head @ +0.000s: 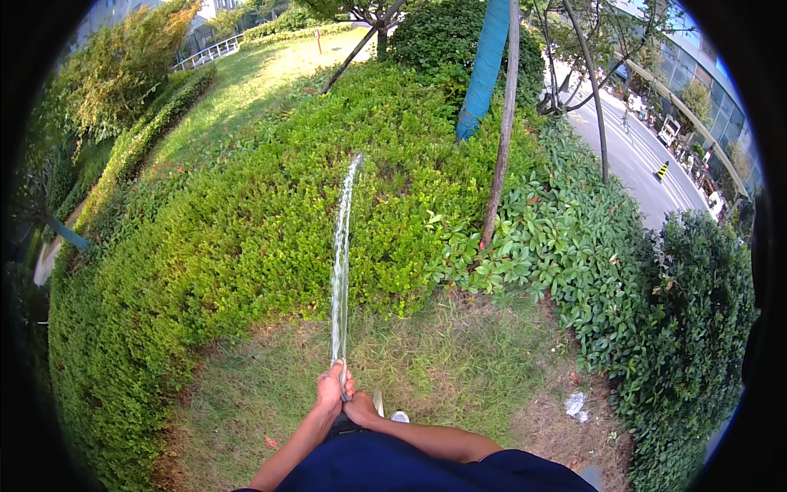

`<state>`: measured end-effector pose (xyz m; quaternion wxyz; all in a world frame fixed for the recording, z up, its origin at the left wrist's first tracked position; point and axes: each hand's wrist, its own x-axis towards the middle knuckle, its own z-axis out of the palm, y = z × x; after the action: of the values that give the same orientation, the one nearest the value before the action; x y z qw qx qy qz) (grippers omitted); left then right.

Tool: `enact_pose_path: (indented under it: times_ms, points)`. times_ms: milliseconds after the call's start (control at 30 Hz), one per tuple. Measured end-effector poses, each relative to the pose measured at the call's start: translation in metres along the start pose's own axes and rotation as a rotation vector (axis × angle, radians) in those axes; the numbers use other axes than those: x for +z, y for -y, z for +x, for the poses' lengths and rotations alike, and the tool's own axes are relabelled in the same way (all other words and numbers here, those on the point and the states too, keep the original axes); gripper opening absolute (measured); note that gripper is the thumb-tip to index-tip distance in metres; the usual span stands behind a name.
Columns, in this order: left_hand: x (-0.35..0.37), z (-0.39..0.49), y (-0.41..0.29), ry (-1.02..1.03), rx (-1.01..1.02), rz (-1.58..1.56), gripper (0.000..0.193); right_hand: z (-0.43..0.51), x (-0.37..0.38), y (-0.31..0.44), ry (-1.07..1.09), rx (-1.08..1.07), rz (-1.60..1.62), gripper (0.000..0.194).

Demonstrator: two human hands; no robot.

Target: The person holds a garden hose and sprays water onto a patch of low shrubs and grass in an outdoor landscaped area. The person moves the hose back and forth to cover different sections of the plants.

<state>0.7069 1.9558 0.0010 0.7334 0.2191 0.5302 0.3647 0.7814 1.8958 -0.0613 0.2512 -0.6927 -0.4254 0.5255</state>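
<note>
A stream of water [342, 258] shoots forward from the mouth of a hose [344, 387]. It arcs over the grass and comes down on a low, yellow-green hedge [264, 240]. Around the hose near its outlet, my left hand [329, 386] is closed, thumb up by the mouth. My right hand [361, 408] grips it just below and to the right, close to my waist. The rest of the hose is hidden behind my hands and body. Both forearms stretch out in front of my dark blue shirt [399, 464].
Patchy grass [442, 357] lies underfoot, with crumpled silvery litter [576, 406] at right. A tree trunk wrapped in blue [484, 67] and a wooden support pole [503, 135] rise from the hedge. Darker shrubs [695, 320] border the right. Beyond is a paved road [627, 141] with a striped cone [661, 171].
</note>
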Motion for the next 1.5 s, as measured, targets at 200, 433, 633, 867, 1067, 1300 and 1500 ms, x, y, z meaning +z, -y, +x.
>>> enact_pose_path:
  times_ms: [200,433,633,867,1067,1300,1500]
  points:
    - [0.007,0.003,-0.003,0.065,-0.035,0.090,0.036,0.011,0.008,-0.015,0.005,0.061,0.057,0.031]
    - [0.017,0.002,-0.008,0.124,-0.039,0.212,0.036,0.011,0.008,-0.018,-0.008,0.074,0.121,0.029]
    - [0.024,0.002,-0.008,0.154,-0.024,0.260,0.036,0.027,0.019,-0.039,-0.060,0.060,0.104,0.028]
    - [0.023,0.003,-0.007,0.170,0.000,0.249,0.036,0.018,0.012,-0.027,-0.100,0.049,0.106,0.026]
    - [0.008,0.007,0.000,0.091,-0.003,0.123,0.036,0.006,0.005,-0.007,-0.087,0.027,0.108,0.026]
    - [-0.002,0.005,0.002,0.012,0.042,-0.013,0.036,0.011,0.007,-0.010,-0.034,0.025,0.014,0.029]
    - [-0.009,0.004,0.006,-0.036,0.039,-0.076,0.036,0.007,0.006,-0.003,-0.018,0.021,-0.082,0.028]
